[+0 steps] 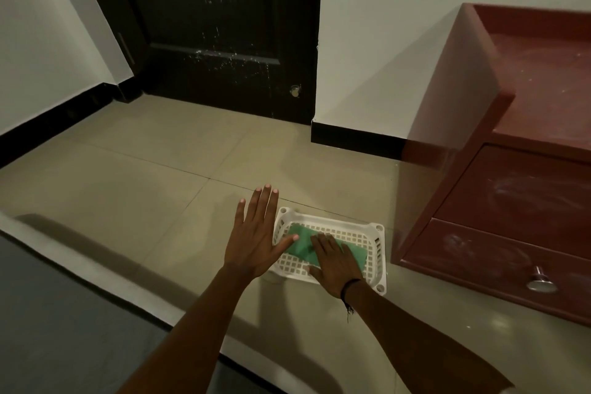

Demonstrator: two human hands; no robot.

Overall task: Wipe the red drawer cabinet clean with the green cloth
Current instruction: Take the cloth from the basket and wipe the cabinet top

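Observation:
The green cloth [302, 245] lies folded flat inside a white plastic basket [377, 253] on the floor. My right hand [334, 262] rests palm down on the cloth, fingers spread, covering its near right part. My left hand [256, 233] hovers flat and open just left of the basket, its thumb over the basket's left rim. The red drawer cabinet [499, 150] stands to the right, with dusty smears on its top and on two drawer fronts; a round metal knob [541, 280] shows on the lower drawer.
A dark door [217, 32] with white scuffs stands behind, between white walls with black skirting. The floor [144, 176] is beige tile. A grey mattress edge [57, 304] fills the lower left corner.

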